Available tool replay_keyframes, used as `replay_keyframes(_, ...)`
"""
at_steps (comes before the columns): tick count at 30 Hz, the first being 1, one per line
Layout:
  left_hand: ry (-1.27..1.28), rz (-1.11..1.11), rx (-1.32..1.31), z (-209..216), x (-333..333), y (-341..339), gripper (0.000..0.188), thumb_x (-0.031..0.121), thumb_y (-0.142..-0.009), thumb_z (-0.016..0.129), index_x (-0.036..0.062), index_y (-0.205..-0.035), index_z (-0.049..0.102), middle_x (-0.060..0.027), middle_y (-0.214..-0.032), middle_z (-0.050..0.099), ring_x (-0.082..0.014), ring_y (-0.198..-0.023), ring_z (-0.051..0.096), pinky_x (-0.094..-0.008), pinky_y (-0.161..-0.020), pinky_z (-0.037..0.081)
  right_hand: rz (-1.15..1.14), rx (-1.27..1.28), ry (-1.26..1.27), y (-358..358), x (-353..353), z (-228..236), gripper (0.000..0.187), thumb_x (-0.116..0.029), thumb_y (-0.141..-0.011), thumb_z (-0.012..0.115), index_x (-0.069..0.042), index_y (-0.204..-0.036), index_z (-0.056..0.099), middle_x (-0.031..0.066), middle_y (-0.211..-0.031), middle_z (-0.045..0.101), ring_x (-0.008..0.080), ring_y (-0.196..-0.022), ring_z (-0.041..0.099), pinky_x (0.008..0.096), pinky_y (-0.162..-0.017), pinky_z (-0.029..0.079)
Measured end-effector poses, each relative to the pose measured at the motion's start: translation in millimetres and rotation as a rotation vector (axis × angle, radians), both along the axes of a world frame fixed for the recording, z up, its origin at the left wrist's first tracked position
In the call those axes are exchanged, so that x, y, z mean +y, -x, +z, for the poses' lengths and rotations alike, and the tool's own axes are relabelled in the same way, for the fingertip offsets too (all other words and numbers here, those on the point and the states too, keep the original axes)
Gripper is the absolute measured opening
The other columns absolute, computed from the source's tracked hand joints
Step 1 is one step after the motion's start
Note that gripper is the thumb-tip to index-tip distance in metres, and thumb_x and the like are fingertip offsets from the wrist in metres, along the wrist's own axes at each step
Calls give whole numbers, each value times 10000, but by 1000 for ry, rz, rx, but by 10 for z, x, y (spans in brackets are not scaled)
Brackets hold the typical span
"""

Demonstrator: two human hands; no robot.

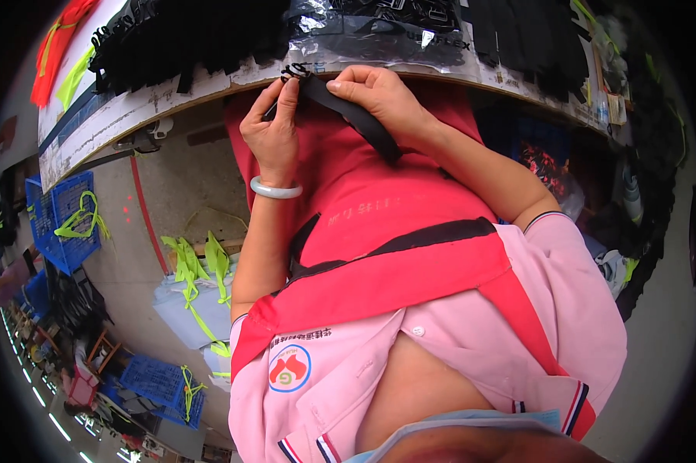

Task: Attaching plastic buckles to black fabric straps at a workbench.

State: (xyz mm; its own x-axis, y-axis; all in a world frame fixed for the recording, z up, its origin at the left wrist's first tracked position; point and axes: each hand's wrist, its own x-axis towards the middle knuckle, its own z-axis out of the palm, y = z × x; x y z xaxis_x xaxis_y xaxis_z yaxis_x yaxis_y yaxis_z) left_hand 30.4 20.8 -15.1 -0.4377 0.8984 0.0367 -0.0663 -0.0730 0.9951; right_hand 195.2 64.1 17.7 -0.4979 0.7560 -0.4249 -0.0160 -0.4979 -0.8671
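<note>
On the white desk [64, 163] I can see two piles of black straps [186, 38] and one clear plastic bag [375, 42] between.

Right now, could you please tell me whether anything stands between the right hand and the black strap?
Nothing visible does: the right hand pinches the strap directly. The left hand holds a small black piece by the strap's upper end.

a workshop: black straps [209, 35] heaped on a worktable [132, 113], blue crates [55, 241] nearby.
</note>
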Motion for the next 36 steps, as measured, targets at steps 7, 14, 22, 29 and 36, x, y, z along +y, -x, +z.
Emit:
replay_keyframes(7,118,-102,-183,-13,-73,-123,202,129,-875,692,-37,-991,684,-9,-817,655,-52,-662,562,-178,-570,431,-126,55,-163,99,153,-190,207,-242,-946,594,-51,-1026,596,-38,-680,570,8,-555,498,151,-464,371)
replay_keyframes(14,329,-347,-873,-111,-42,176,210,191,-952,535,9,-1010,622,-65,-847,641,-144,-530,552,-256,-479,450,411,-247,-296,-105,196,-98,213,-246,-894,645,-34,-912,661,-23,-676,550,38,-637,493,206,-573,407)
replay_keyframes(22,223,-450,-757,-363,-96,263,227,203,-927,562,15,-1047,606,-59,-758,617,-146,-540,550,-257,-471,440,573,-388,-343,-198,162,-78,224,-230,-882,640,-12,-836,621,-28,-656,516,55,-634,461,241,-582,395)
replay_keyframes(29,217,-539,-722,-312,-43,480,207,208,-941,556,24,-1014,616,-67,-752,604,-123,-548,545,-277,-495,432,661,-414,-448,-147,222,-78,237,-266,-906,620,-36,-850,617,-29,-659,530,57,-593,471,234,-553,397)
replay_keyframes(36,399,-496,-462,-17,-168,553,147,109,-903,630,7,-994,684,19,-830,655,-46,-732,579,-188,-632,451,443,-49,52,256,345,-114,182,-243,-947,574,-76,-879,595,-33,-653,563,20,-492,483,155,-442,387)
